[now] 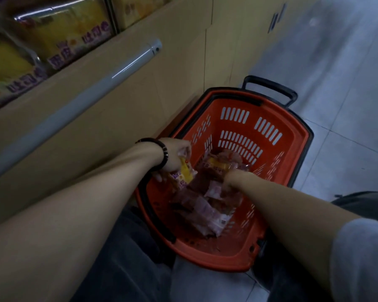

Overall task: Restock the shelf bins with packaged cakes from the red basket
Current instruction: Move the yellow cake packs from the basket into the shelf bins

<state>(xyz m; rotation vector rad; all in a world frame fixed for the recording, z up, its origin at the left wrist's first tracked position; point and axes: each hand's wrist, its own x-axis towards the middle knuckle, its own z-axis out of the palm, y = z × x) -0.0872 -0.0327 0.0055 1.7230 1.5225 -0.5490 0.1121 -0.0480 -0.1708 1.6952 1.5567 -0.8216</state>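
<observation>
The red basket (257, 127) stands on the floor against the shelf base, with several packaged cakes (205, 209) in pink and yellow wrappers piled in its bottom. My left hand (175, 154), a dark bead bracelet on the wrist, is over the basket's left rim and grips a yellow and pink cake packet (184, 173). My right hand (229, 178) reaches down into the pile; its fingers are buried among the wrappers and mostly hidden. Shelf bins (53, 42) with yellow and purple packages sit at the upper left.
The beige shelf front (122, 114) runs along the left with a grey rail (109, 77) across it. The basket's black pull handle (270, 88) sticks out at the far side. Grey tiled floor (347, 83) lies to the right. My dark trouser legs crouch around the basket.
</observation>
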